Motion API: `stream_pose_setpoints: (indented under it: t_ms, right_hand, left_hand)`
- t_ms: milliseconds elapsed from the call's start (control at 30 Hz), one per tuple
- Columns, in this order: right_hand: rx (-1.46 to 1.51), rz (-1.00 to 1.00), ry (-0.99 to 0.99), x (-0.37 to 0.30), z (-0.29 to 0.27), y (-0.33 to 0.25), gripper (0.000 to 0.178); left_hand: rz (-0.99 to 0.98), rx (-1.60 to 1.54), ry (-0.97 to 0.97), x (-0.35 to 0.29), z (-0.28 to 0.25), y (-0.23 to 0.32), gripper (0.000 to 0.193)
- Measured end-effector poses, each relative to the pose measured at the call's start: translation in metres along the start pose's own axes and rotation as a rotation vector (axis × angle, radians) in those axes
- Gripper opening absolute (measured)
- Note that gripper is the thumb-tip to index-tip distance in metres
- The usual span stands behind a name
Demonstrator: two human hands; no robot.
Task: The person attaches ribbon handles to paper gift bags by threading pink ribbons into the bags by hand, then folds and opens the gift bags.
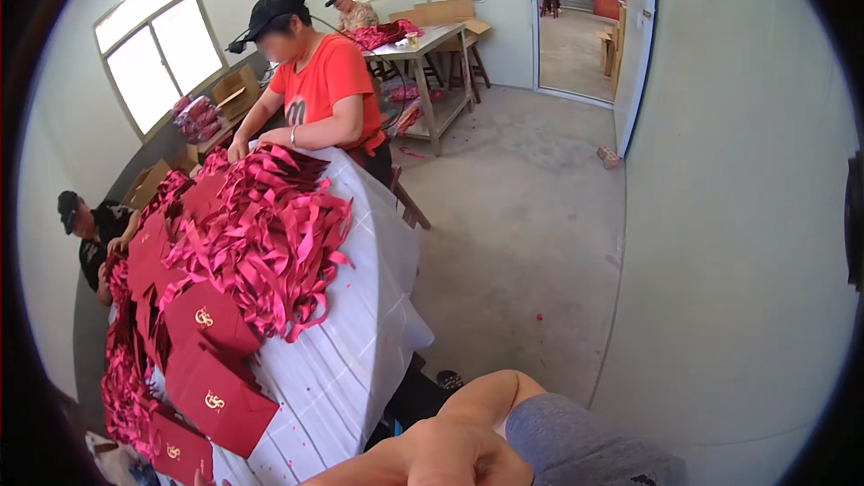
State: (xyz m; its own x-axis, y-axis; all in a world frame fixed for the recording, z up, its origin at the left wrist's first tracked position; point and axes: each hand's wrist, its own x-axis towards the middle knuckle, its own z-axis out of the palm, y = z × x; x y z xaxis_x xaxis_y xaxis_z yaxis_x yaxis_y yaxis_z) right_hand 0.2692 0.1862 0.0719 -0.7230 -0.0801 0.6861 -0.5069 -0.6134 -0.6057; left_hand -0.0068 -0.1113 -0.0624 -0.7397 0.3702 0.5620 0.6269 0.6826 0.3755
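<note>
Very close to the camera at the lower edge is my right hand [441, 452], at the end of a bent arm with a grey sleeve. Its fingertips run out of the picture, so its grip cannot be made out. Of my left hand [205, 479], only a sliver of fingers shows at the bottom edge, beside a dark red paper bag [175, 450] with a gold emblem. Whether those fingers hold the bag is hidden. Two more red bags lie nearby: one bag [216, 400] flat in front, another bag [205, 319] just beyond it.
A large heap of crimson ribbons [270, 225] covers much of the table with a pale cloth [360, 306]. A person in a red shirt [328, 81] works at its far side, another in black [94, 234] at the left. Behind stand a metal table [423, 45], cartons and an open door [636, 45].
</note>
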Motion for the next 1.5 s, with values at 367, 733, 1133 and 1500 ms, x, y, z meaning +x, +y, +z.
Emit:
stream_pose_setpoints:
  t_ms: [367,733,1133,1500]
  right_hand:
    - [0.070,-0.038,-0.050,-0.002,-0.012,-0.002,0.017]
    - [0.232,-0.634,-0.124,0.018,-0.026,0.017,0.017]
    - [-0.171,0.038,0.202,0.008,-0.019,-0.022,0.023]
    - [-0.086,0.009,0.138,0.029,-0.023,0.025,0.024]
  left_hand:
    - [0.154,-0.019,0.027,0.010,0.013,0.036,0.040]
    - [-0.056,-0.122,-0.079,-0.028,0.008,0.081,0.040]
    - [-0.259,-0.154,0.018,-0.058,0.031,0.085,0.044]
    - [0.247,-0.672,0.419,-0.053,0.073,0.050,0.037]
